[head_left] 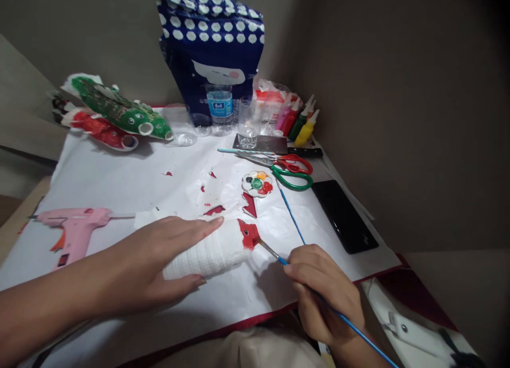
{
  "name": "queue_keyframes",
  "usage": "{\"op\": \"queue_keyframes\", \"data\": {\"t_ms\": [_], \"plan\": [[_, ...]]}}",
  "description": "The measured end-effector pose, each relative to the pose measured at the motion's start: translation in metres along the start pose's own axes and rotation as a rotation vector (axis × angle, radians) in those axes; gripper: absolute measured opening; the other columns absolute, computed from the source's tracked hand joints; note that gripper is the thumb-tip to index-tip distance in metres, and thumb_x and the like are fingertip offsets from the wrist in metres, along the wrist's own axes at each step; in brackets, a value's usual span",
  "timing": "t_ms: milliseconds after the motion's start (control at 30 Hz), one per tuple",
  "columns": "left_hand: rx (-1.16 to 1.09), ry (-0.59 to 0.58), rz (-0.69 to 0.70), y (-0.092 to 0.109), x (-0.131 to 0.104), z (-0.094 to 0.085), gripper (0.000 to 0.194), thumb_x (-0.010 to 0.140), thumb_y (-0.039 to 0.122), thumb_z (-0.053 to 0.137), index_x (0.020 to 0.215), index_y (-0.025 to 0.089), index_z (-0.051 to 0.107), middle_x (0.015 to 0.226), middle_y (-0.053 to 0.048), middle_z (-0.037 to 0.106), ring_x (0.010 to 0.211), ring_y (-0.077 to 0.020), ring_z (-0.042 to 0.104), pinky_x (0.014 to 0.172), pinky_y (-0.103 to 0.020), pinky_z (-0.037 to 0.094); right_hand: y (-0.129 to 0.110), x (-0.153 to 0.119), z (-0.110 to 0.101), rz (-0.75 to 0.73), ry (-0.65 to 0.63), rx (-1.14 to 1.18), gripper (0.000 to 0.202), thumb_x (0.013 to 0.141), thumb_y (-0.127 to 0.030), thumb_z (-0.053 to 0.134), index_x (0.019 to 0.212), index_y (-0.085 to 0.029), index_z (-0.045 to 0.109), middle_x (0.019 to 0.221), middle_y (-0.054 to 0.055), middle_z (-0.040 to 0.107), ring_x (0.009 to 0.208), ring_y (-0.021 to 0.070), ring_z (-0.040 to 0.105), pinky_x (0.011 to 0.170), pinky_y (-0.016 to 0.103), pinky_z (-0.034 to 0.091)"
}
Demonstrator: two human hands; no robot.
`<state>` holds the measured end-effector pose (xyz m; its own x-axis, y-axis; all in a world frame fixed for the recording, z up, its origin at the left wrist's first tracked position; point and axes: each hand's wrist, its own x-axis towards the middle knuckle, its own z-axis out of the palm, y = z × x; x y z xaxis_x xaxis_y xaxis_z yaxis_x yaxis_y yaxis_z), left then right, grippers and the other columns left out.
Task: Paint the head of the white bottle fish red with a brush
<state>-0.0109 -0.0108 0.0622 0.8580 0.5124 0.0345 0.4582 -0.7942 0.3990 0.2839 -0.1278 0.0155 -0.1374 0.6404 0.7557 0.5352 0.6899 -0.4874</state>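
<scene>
My left hand (171, 248) wraps over a white-covered, bottle-shaped fish figure (219, 251) lying on its side, steadying it on the table. Its right end is painted red and bears a small eye. Between the fingers of my right hand (324, 291) is a blue-handled paintbrush (353, 328), its bristles touching the red end. Just beyond sits a flower-shaped paint palette (257, 184) with green, red, orange and dark paint in its wells. A second blue paintbrush (292, 214) rests on the table, partly behind my right hand. Red scraps (249, 204) lie near the palette.
A pink glue gun (75, 224) lies at left. Two painted fish, a green one (119, 110) and a red one (101, 130), stand back left. Scissors (292, 171), a cleaver (263, 144), cups, paint bottles (306, 131) and a blue bag (215, 49) fill the back; a phone (345, 215) lies right.
</scene>
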Motion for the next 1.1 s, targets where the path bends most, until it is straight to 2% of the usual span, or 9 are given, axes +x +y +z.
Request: {"op": "queue_keyframes", "data": {"t_ms": [233,400,533,667,833,967,1100], "plan": [[0.005,-0.015,0.016,-0.0012,-0.0005,-0.0003,0.085,0.093,0.034,0.068,0.166,0.036,0.025,0.15,-0.007,0.062,0.128,-0.0277,0.065,0.105,-0.037,0.056,-0.0002,0.0051,0.0023,0.056,-0.032,0.041,0.037,0.079,0.004,0.051,0.108,-0.016,0.064,0.08,0.006,0.066,0.07,0.019,0.065,0.062,0.035,0.059],[0.024,-0.028,0.014,-0.0016,-0.0031,0.0001,0.084,0.094,0.035,0.067,0.166,0.036,0.023,0.151,-0.007,0.061,0.13,-0.0271,0.064,0.106,-0.036,0.054,0.0005,0.0012,0.0006,0.009,0.011,0.058,0.041,0.076,0.006,0.051,0.11,-0.014,0.064,0.081,0.006,0.065,0.073,0.0187,0.065,0.063,0.034,0.059],[0.035,-0.048,-0.004,-0.0016,-0.0055,0.0008,0.089,0.095,0.036,0.066,0.167,0.035,0.015,0.154,-0.008,0.058,0.131,-0.0272,0.063,0.107,-0.035,0.053,-0.0005,0.0033,0.0009,0.028,-0.041,0.09,0.038,0.077,0.005,0.051,0.107,-0.014,0.064,0.08,0.007,0.067,0.072,0.0192,0.066,0.063,0.035,0.059],[0.044,-0.065,-0.04,-0.0015,-0.0053,0.0011,0.091,0.095,0.037,0.066,0.168,0.034,0.012,0.15,-0.009,0.06,0.124,-0.0276,0.066,0.102,-0.034,0.054,-0.001,0.0026,0.0009,0.025,-0.006,0.096,0.04,0.077,0.005,0.05,0.11,-0.014,0.064,0.08,0.006,0.066,0.07,0.0185,0.064,0.062,0.034,0.058],[0.047,-0.072,-0.037,-0.0021,-0.0042,0.0002,0.092,0.096,0.038,0.065,0.168,0.034,0.009,0.15,-0.009,0.061,0.123,-0.029,0.067,0.101,-0.035,0.054,-0.0011,0.0009,0.0015,0.036,-0.065,0.108,0.038,0.079,0.004,0.049,0.109,-0.015,0.063,0.079,0.006,0.067,0.07,0.0196,0.065,0.062,0.035,0.058],[0.048,-0.093,-0.048,-0.0016,-0.0043,-0.0003,0.091,0.096,0.038,0.065,0.168,0.035,0.009,0.153,-0.009,0.058,0.127,-0.0296,0.064,0.103,-0.036,0.052,0.0,0.0003,0.0021,0.019,0.001,0.096,0.042,0.077,0.004,0.049,0.111,-0.015,0.063,0.08,0.006,0.064,0.069,0.0187,0.064,0.061,0.034,0.057],[0.025,-0.081,-0.06,-0.0013,-0.0036,0.0007,0.092,0.096,0.038,0.065,0.168,0.036,0.008,0.153,-0.008,0.057,0.126,-0.0285,0.065,0.103,-0.035,0.052,-0.0001,0.0,0.0018,0.026,-0.06,0.082,0.041,0.078,0.005,0.05,0.111,-0.014,0.062,0.083,0.007,0.067,0.073,0.0188,0.065,0.065,0.036,0.059]]}}
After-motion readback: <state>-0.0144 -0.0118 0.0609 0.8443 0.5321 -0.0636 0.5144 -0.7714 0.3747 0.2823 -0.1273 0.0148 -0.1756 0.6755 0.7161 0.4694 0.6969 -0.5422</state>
